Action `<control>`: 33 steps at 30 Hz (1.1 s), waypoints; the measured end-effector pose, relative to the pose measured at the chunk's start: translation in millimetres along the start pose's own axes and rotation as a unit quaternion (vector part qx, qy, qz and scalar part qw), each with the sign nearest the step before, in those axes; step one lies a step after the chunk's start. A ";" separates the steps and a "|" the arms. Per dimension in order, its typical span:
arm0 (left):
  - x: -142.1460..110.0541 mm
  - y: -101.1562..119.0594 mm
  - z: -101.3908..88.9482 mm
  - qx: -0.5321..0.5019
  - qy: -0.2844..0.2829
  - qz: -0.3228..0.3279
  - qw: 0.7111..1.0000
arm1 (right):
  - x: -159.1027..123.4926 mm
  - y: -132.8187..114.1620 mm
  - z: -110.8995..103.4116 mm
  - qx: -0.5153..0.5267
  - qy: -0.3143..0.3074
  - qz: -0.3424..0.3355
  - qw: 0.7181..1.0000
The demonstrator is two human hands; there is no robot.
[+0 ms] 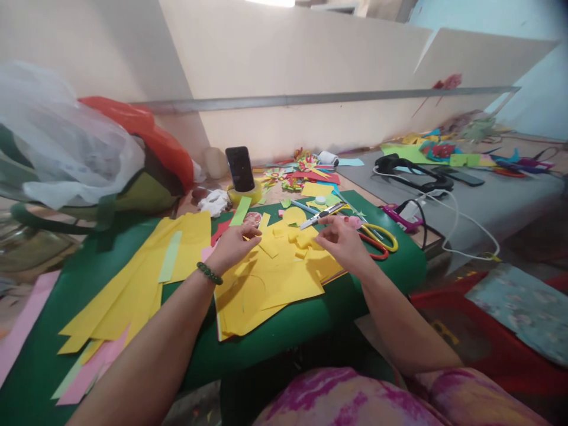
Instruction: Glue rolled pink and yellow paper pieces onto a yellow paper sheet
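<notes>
My left hand (234,244) rests on the stack of yellow paper sheets (270,284), fingers curled toward small yellow paper pieces (297,236). My right hand (341,239) hovers over the same pile, fingers bent and pinched near those cut pieces. Whether either hand holds a scrap is too small to make out. A green bead bracelet circles my left wrist. A utility knife (320,215) lies just beyond my right fingertips. Scissors with yellow and red handles (377,236) lie to the right.
Green sheet (53,349) covers the low table, with more yellow and pink paper (133,278) at left. A phone (240,168) stands on a tape roll. Plastic bags (66,148) are piled at left. Cables, headphones (412,171) and paper crafts lie on the grey surface.
</notes>
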State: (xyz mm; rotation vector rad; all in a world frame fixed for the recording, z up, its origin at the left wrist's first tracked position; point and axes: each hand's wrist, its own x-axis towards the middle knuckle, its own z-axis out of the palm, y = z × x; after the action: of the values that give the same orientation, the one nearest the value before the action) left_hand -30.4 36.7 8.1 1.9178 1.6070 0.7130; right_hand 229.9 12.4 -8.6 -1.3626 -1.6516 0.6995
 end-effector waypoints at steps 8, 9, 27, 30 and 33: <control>-8.1 5.0 22.1 0.307 -0.080 0.201 0.927 | 3.2 12.8 -0.7 -0.202 0.063 -0.076 0.974; -9.2 7.6 21.9 0.322 -0.097 0.215 0.917 | 2.4 11.5 -1.8 -0.200 0.081 -0.089 0.972; -5.0 5.8 13.6 0.242 0.103 0.161 0.951 | -31.9 -26.5 19.9 -0.099 0.032 -0.231 0.967; -8.8 12.2 7.5 0.069 0.165 0.145 0.973 | -32.5 -28.5 22.4 -0.080 0.018 -0.221 0.972; -15.5 23.8 7.4 -0.097 0.067 0.126 0.985 | -33.1 -31.2 25.6 -0.046 -0.002 -0.196 0.980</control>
State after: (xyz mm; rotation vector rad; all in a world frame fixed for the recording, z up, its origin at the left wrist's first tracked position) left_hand -10.9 17.4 18.4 1.9814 1.3256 1.0830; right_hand 193.6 -24.6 -3.1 -1.0505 -1.9024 0.3988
